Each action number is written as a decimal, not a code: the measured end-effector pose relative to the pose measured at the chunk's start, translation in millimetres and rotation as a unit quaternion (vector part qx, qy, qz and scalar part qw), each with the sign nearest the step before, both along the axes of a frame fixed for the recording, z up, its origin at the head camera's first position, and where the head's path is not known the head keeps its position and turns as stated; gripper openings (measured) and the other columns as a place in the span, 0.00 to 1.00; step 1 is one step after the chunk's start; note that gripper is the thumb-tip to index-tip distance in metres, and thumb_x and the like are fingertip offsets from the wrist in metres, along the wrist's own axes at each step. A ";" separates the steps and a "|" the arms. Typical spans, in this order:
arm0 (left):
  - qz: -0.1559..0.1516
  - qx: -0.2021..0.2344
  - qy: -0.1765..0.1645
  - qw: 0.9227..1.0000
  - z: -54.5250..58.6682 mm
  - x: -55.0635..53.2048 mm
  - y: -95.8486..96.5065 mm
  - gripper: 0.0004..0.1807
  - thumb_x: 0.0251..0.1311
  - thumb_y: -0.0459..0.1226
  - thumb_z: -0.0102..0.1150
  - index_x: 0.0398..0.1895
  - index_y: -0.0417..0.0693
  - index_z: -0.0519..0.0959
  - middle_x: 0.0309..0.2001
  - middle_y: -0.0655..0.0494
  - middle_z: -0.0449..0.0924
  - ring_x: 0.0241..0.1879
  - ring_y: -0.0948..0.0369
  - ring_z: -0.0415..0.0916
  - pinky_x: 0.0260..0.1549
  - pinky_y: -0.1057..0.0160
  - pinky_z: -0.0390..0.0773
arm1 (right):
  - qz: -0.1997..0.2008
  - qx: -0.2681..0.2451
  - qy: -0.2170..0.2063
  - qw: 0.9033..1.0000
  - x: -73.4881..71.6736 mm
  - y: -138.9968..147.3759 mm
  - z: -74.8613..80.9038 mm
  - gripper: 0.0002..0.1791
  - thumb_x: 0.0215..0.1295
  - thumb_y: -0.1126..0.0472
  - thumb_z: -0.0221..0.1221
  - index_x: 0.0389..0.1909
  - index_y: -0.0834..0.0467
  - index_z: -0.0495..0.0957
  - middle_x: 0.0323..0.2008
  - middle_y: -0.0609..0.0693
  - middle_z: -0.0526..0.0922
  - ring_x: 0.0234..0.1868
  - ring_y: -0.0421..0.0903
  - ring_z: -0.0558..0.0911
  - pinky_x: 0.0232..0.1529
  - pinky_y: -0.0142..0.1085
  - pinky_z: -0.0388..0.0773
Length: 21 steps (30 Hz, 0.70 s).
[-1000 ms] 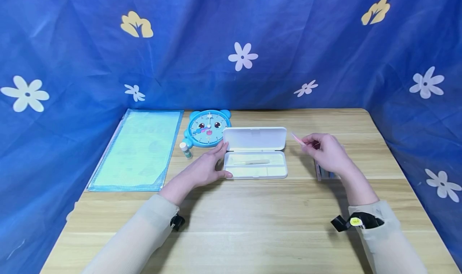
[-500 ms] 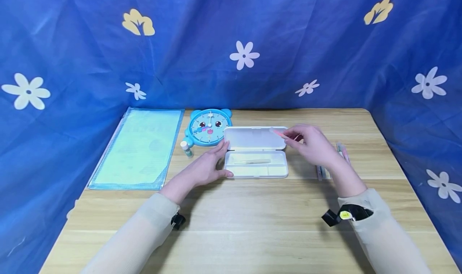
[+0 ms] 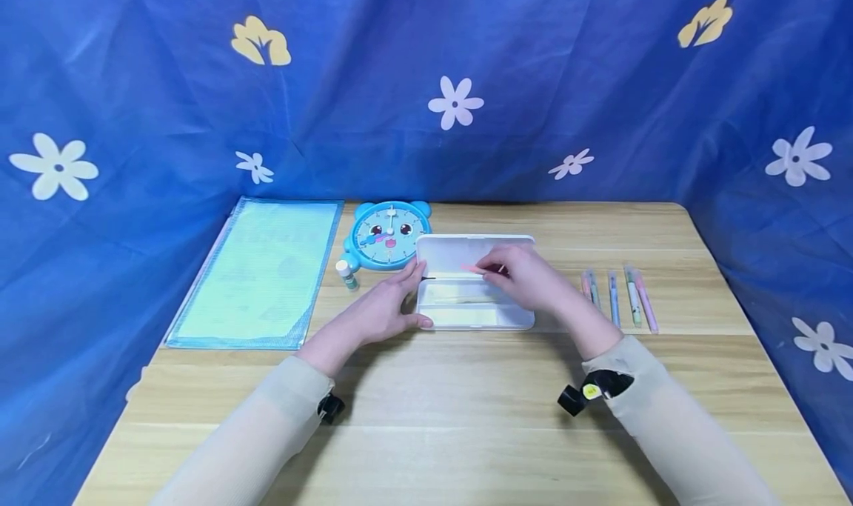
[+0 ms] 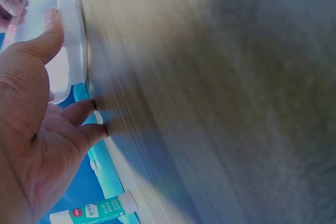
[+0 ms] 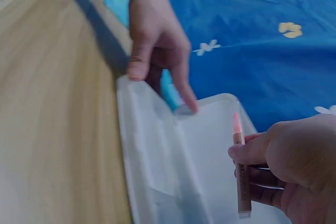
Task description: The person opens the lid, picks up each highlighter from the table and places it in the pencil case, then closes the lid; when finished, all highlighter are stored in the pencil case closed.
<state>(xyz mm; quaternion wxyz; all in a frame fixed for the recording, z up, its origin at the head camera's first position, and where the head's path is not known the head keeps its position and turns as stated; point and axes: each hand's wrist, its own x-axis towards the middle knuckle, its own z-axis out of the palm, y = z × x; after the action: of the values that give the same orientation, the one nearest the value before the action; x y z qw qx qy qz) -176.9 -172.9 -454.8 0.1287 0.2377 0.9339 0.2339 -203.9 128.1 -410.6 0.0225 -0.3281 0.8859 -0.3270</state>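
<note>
A white pencil case (image 3: pixel 460 316) lies with its lid (image 3: pixel 441 250) raised. My left hand (image 3: pixel 383 312) rests at its left end, thumb on the front corner and fingers beside the lid, as the right wrist view also shows. Over the case, my right hand (image 3: pixel 529 278) pinches a slim pen with a pink end (image 5: pixel 242 174) between thumb and fingers. In the right wrist view this pen stands nearly upright in front of the lid. A pale, slim stick (image 3: pixel 460 299) lies in the case's rear compartment, partly hidden by the right hand.
Several pastel pens (image 3: pixel 614 298) lie right of the case. Behind the left hand are a blue toy clock (image 3: pixel 390 248) and a glue stick (image 3: pixel 347 275). A light-green mesh folder (image 3: pixel 256 276) lies at the left. A blue curtain (image 3: pixel 373 143) backs the wooden table (image 3: pixel 426 417).
My right hand has carried the pink-ended pen leftward, from beside the pens to over the pencil case. The pens at right have come into full view. My left hand stays at the case.
</note>
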 end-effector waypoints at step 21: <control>0.003 0.006 0.001 1.000 -1.0 -0.1 -0.1 0.62 0.60 0.57 0.75 0.87 0.48 0.46 0.85 0.47 0.39 0.80 0.42 0.52 0.77 0.46 0.57 | 0.037 0.085 0.038 0.995 5.4 -33.4 -42.1 0.09 0.71 0.72 0.65 0.47 0.63 0.89 0.41 0.53 0.89 0.46 0.50 0.87 0.53 0.44 0.84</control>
<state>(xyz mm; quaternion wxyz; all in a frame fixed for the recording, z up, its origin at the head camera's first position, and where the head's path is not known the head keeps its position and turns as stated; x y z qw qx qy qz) -177.0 -173.0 -455.8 0.1255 0.2356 0.9335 0.2395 -198.4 94.7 -452.7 0.0284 -0.3703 0.8978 -0.2369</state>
